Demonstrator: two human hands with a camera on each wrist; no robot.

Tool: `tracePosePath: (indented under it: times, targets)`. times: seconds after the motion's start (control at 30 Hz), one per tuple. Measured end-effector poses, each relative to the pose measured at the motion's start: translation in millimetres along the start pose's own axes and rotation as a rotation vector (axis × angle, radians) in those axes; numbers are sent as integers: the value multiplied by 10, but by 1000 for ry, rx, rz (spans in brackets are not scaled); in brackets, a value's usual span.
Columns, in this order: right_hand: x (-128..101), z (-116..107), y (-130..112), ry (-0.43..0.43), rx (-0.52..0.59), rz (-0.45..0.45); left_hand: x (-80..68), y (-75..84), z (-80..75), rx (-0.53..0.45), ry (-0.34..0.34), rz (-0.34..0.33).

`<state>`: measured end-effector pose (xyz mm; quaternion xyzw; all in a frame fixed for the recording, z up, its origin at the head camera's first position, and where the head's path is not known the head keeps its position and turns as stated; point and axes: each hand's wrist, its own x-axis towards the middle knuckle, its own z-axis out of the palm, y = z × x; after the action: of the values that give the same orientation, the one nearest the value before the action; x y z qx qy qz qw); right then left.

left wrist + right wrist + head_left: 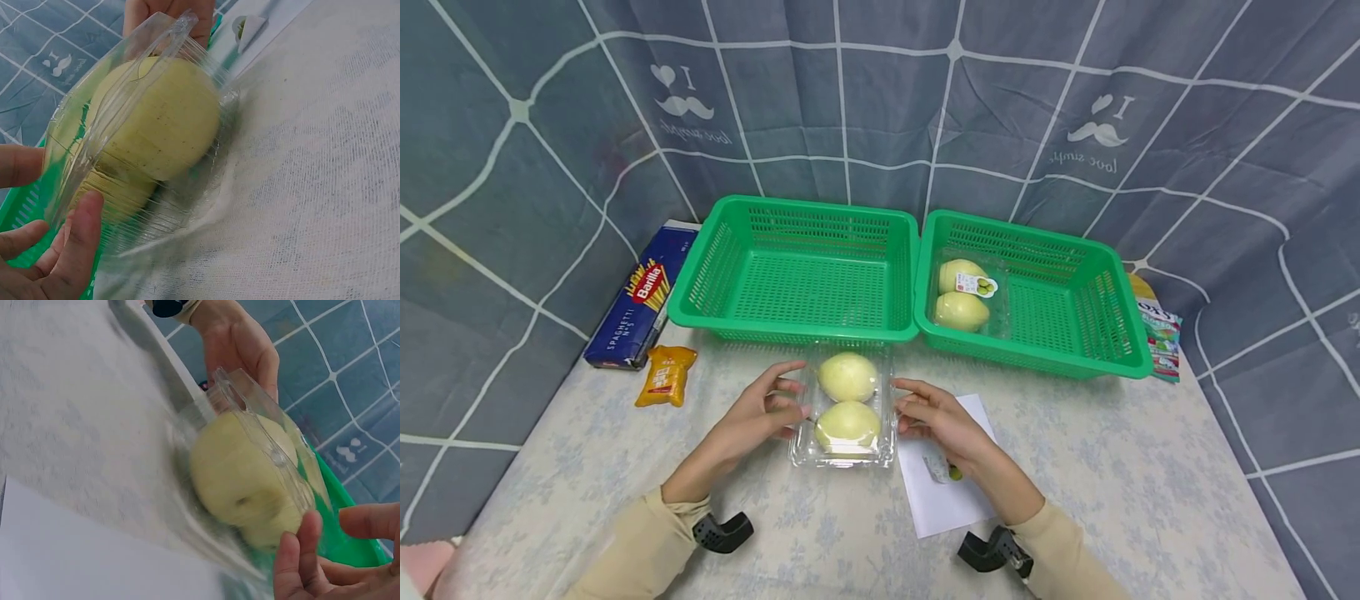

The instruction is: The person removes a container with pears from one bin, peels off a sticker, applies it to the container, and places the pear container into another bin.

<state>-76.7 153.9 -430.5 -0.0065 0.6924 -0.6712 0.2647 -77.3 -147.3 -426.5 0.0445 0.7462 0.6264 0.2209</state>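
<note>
A clear plastic clamshell box (848, 457) with two pale yellow fruits (847, 377) stands in the middle, before the green baskets. My left hand (741, 425) holds its left side, thumb and curled fingers at the rim. On the opposite side my right hand (946, 423) grips the edge with curled fingertips. From the left wrist, the thumb (84, 219) lies against the box wall. In the right wrist view two fingertips (307, 540) touch the rim. No label shows on this lid. Under my right hand lies a white sheet (951, 508) with a small fruit sticker (940, 468).
At the back stand a left green basket (793, 333) and a right green basket (1052, 360), the latter holding another labelled fruit box (976, 287). A blue spaghetti box (640, 292) and an orange packet (667, 377) lie left. A colourful packet (1161, 337) sits behind the right basket.
</note>
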Motion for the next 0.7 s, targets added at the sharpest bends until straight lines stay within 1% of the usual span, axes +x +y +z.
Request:
tracePosePath:
  times: [0.1, 0.17, 0.23, 0.33, 0.43, 0.53, 0.6, 0.7]
  targets:
    - [-25, -47, -3, 77, -65, -23, 6, -1, -1, 10, -3, 14]
    - [-59, -103, -4, 133, -139, -49, 10, 3, 1, 19, -4, 18]
    - [-103, -177, -10, 172, -235, -76, 12, 8, 5, 25, -4, 16]
    - [-188, -309, -26, 186, -396, -111, 14, 11, 8, 29, 0, 12]
    - [-273, -431, -41, 156, -539, -122, 17, 14, 8, 28, 1, 11]
    - [-339, -524, -28, 77, -640, -113, 16, 16, 6, 28, 2, 8]
    - [-370, -566, 1, 19, -684, -102, 15, 13, 4, 29, 3, 7]
    - [-399, -604, 66, -61, -707, -98, 11, 5, 3, 33, 2, 5]
